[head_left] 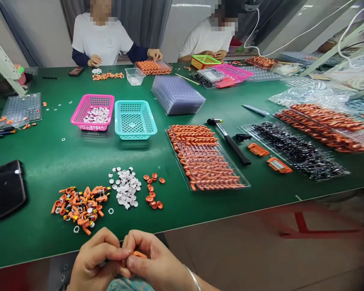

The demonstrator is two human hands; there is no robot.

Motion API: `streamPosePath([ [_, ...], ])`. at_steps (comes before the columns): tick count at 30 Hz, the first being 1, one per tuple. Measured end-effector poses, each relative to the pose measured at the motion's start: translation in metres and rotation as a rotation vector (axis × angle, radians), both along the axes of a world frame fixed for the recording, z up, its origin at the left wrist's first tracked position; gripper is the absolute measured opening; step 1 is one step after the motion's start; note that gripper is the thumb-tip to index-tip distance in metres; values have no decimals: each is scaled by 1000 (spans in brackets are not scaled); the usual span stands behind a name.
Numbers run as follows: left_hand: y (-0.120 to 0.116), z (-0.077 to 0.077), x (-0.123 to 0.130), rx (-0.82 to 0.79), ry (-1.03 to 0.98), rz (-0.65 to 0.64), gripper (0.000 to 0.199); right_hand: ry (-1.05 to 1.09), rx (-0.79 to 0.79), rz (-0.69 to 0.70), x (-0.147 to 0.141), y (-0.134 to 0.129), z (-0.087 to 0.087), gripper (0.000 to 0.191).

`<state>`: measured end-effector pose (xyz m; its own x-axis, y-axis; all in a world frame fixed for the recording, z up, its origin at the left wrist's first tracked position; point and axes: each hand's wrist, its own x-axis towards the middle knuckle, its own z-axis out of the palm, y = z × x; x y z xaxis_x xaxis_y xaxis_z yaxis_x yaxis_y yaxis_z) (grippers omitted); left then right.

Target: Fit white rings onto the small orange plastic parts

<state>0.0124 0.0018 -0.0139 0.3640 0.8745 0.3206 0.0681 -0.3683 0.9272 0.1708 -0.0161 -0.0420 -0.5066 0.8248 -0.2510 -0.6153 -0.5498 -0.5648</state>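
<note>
Just below the table's front edge, my left hand (pixel 101 258) and my right hand (pixel 153 258) meet, with the fingertips of both pinched on a small orange plastic part (pixel 139 254). Most of that part is hidden by the fingers. On the table beyond my left hand lies a heap of orange parts (pixel 81 206) with white rings and yellow bits among them. Right of it is a pile of small white round caps (pixel 127 188), then several loose orange caps (pixel 151 196). A white ring (pixel 111 211) lies by itself near the heap.
A pink basket (pixel 79 117) holds white pieces beside a turquoise basket (pixel 135 135). Trays of orange parts (pixel 206 161), a hammer (pixel 230 141) and a tray of black parts (pixel 300 149) lie rightward. A phone (pixel 8 190) is at left. Two people sit opposite.
</note>
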Motion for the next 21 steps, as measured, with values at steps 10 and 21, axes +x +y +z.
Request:
streamPosePath([
  [10,2,7,-9,377,420,34,10,-252,226,-162,16,0,5,35],
  [21,0,2,-15,488,442,46,19,-33,80,-146,12,-3,-6,28],
])
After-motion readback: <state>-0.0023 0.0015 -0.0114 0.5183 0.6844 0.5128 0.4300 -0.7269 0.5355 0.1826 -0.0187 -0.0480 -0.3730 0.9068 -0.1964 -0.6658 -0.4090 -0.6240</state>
